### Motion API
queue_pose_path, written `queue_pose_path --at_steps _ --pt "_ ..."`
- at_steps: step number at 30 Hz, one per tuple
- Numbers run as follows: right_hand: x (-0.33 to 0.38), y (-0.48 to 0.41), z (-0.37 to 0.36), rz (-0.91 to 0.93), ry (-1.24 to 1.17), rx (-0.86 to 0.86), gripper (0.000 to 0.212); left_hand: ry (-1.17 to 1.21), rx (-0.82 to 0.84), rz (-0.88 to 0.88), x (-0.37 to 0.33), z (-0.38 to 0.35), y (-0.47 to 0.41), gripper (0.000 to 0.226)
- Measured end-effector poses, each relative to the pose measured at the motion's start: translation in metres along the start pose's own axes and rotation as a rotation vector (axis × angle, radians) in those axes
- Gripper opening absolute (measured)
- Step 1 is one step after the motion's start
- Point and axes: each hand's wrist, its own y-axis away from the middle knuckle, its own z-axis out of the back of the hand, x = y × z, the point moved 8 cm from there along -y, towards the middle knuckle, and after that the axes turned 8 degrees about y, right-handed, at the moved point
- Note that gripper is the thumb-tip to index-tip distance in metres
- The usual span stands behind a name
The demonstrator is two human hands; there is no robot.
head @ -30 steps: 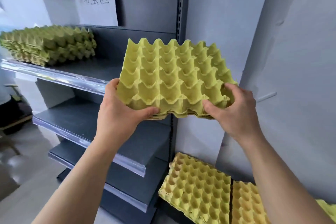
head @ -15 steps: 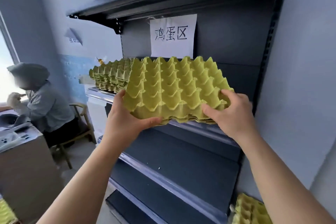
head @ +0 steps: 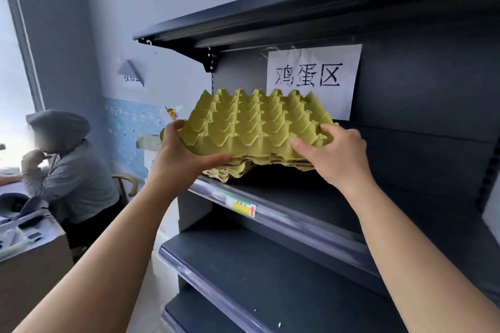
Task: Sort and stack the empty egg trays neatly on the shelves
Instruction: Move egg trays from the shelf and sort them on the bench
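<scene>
Your left grip [head: 184,154] clasps the egg trays [head: 257,121] at their near left corner, your right grip [head: 335,157] clasps their near right edge; the trays are held over the shelf's [head: 297,215] front left corner.

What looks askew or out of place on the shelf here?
The held egg trays are not squared with the pile beneath: it pokes out under the left hand, while the right hand holds its end over bare shelf.
</scene>
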Motion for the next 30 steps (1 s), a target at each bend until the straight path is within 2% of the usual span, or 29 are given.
queue_pose_path --at_steps 13,16,26,30 --pt "0.061 -0.089 -0.099 -0.072 0.158 -0.045 0.089 0.067 0.075 -0.018 0.09 0.012 -0.155 0.115" --pt "0.071 -0.095 -0.118 -0.119 0.19 -0.075 0.09 0.106 0.145 -0.032 0.11 0.011 -0.186 0.117" --pt "0.083 -0.096 -0.158 -0.343 0.279 -0.144 0.09 0.172 0.371 -0.087 0.149 -0.013 -0.253 0.103" --pt "0.081 -0.093 -0.171 -0.401 0.309 -0.106 0.09 0.179 0.471 -0.05 0.167 -0.022 -0.264 0.119"
